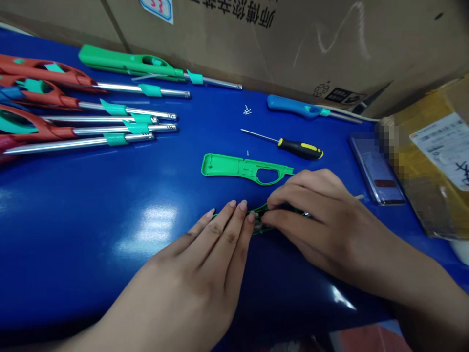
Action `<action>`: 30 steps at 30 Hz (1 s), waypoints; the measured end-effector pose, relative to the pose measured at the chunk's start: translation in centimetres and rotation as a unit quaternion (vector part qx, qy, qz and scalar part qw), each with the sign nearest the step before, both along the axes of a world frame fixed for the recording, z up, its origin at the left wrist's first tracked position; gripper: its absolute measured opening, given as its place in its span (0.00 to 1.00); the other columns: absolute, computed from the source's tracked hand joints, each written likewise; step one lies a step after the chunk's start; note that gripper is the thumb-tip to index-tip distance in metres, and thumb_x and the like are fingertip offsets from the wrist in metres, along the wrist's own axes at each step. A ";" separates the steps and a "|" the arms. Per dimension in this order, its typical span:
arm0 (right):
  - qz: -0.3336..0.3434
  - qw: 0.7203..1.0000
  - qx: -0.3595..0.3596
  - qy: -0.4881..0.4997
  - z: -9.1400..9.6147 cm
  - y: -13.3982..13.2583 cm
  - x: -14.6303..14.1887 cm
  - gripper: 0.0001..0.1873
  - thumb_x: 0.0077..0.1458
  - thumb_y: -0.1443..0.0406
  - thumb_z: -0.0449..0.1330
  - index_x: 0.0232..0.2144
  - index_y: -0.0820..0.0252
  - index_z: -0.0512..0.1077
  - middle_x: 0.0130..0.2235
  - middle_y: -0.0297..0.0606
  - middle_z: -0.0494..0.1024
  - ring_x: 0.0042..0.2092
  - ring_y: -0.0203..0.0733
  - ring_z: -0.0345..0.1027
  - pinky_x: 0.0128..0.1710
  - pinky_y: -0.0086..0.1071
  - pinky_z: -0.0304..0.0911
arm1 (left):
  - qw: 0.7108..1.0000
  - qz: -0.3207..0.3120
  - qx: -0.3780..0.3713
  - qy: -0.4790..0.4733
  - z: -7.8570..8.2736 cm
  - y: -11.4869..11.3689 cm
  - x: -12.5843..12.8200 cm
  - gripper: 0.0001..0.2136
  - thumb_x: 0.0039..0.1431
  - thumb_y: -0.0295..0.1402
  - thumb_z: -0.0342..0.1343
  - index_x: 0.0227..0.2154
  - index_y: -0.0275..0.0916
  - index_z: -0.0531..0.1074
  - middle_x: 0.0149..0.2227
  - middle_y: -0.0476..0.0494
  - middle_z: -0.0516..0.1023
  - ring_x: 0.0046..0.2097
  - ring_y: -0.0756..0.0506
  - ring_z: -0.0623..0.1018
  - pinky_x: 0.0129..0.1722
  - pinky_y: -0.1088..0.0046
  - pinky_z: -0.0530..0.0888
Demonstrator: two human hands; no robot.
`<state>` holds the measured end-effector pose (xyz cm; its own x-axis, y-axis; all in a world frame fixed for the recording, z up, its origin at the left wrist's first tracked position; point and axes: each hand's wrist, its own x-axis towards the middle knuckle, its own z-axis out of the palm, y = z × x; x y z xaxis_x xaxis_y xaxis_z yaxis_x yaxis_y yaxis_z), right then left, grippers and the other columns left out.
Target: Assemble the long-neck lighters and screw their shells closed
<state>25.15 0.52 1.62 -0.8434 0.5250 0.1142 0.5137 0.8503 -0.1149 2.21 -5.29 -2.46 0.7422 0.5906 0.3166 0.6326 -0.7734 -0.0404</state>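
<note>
Shell of green plastic on the blue table, near the front edge, mostly covered; inside it, small parts, too much hidden to name; across one end, left hand, palm down, fingers stretched and close together, tips resting over the shell; thumb out of sight, so cannot tell of any grip from below; at the other end, right hand, fingers bent, fingertips drawn nearly together and touching at the shell; cannot tell whether pinching some small part or only pressing; just beyond the hands, second green shell, hollow side up, with an oval hole near the right fingers; farther, single screw; then screwdriver with black and yellow handle, thin blade toward the left; past its tip, small heap of screws; toward the back, blue lighter, lying near the cardboard box; on the right, phone, flat, just beside a yellowish parcel with white label; on the far left, several red lighters, close together, metal tubes pointing right; behind them, green lighter, lying along the box.
</note>
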 end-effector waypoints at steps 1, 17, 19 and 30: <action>0.004 1.000 0.004 0.002 0.0 0.0 -0.1 0.14 0.70 0.68 0.51 0.42 0.64 0.77 0.43 0.43 0.78 0.44 0.48 0.69 0.44 0.47 0.64 | 1.000 -0.001 -0.004 0.002 0.1 0.0 0.0 0.24 0.63 0.15 0.35 0.56 0.21 0.69 0.58 0.26 0.73 0.56 0.32 0.78 0.46 0.57 0.83; 0.055 0.988 0.145 0.002 -0.2 -1.0 0.2 0.21 0.70 0.73 0.45 0.37 0.60 0.78 0.39 0.37 0.83 0.43 0.43 0.71 0.47 0.41 0.62 | 1.000 -0.005 -0.005 0.000 0.2 0.2 -0.3 0.24 0.64 0.16 0.35 0.56 0.20 0.70 0.59 0.26 0.72 0.57 0.33 0.77 0.47 0.57 0.84; 0.062 0.988 0.138 0.020 -0.3 -0.8 0.9 0.19 0.70 0.73 0.46 0.39 0.59 0.77 0.41 0.37 0.83 0.45 0.42 0.71 0.49 0.40 0.61 | 1.000 -0.007 -0.004 0.005 0.3 0.3 -0.2 0.24 0.64 0.16 0.34 0.55 0.21 0.70 0.59 0.26 0.73 0.56 0.33 0.78 0.46 0.58 0.85; -0.094 0.983 -0.085 0.131 -1.5 0.7 0.8 0.02 0.62 0.65 0.65 0.37 0.56 0.75 0.39 0.37 0.76 0.42 0.43 0.69 0.46 0.43 0.60 | 1.000 -0.006 -0.005 0.017 0.0 -0.2 -0.1 0.26 0.59 0.15 0.37 0.57 0.20 0.69 0.60 0.25 0.73 0.57 0.33 0.78 0.48 0.57 0.83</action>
